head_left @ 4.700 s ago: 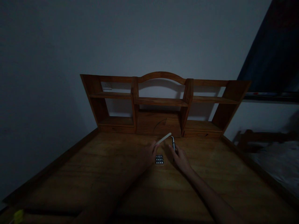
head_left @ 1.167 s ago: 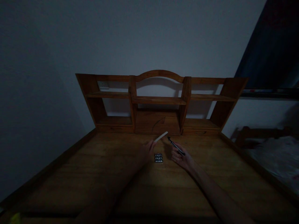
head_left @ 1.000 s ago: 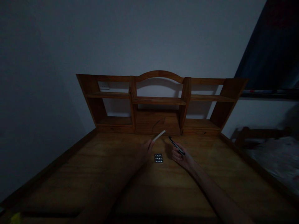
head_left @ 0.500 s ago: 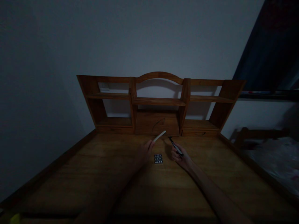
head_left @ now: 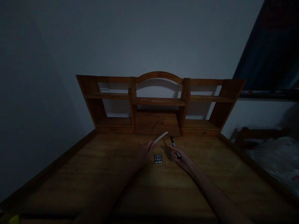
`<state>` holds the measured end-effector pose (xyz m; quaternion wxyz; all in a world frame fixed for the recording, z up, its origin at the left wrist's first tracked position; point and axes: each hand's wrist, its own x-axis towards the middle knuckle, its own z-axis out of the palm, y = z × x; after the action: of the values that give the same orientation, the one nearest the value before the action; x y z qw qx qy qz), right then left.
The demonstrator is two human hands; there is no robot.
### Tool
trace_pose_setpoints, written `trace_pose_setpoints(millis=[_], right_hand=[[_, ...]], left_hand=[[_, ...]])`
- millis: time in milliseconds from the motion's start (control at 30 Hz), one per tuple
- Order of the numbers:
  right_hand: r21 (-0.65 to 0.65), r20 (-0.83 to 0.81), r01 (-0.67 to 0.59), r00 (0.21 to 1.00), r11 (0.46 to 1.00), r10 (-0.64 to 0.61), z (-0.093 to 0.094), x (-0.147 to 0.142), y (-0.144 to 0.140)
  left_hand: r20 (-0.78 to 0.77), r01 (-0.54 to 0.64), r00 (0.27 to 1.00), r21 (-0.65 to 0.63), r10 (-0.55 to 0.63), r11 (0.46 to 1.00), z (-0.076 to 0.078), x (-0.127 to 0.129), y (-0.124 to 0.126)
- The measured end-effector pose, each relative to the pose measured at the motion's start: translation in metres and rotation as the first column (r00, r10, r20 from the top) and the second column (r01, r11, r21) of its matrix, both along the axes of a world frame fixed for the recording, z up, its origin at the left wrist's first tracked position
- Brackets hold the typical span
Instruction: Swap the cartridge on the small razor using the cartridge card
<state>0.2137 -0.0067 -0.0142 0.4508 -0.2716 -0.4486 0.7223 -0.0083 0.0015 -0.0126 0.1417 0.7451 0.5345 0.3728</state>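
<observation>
wooden desk (head_left: 93, 174): left hand (head_left: 145, 152) gripping white stick (head_left: 161, 137), right hand (head_left: 181, 157) gripping dark tool (head_left: 174, 146)

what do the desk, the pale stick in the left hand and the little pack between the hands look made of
Desk: wood, warm brown with visible grain and a low sheen.
Pale stick: off-white, flat and matte; it could be plastic or card, the dim light leaves it open.
Small pack: dark sheet with rows of shiny spots, which suggests foil-backed blister packaging, though it is too small to be sure.
</observation>
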Motion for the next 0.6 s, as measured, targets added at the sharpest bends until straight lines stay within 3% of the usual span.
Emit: trace_pose_setpoints(millis=[100, 233, 333, 600], right_hand=[[0.068, 0.123, 0.088, 0.988, 0.994, -0.096, 0.007, -0.005, -0.006], [0.065, 0.205, 0.184, 0.96, 0.981, -0.193, 0.012, -0.009, -0.009], [0.066, 0.181, 0.16, 0.969, 0.985, -0.17, 0.01, -0.008, -0.008], [0.028, 0.13, 0.14, 0.981, 0.99, -0.142, 0.007, -0.005, -0.006]], left_hand=[[-0.037, 0.008, 0.999, -0.007, -0.008, 1.0, 0.003, 0.001, -0.004], [-0.086, 0.067, 0.994, 0.024, -0.065, 0.997, 0.007, 0.004, -0.011], [-0.104, 0.083, 0.991, 0.036, -0.078, 0.996, 0.006, 0.006, -0.011], [-0.08, -0.075, 0.994, -0.009, 0.074, 0.997, -0.001, 0.001, 0.0]])
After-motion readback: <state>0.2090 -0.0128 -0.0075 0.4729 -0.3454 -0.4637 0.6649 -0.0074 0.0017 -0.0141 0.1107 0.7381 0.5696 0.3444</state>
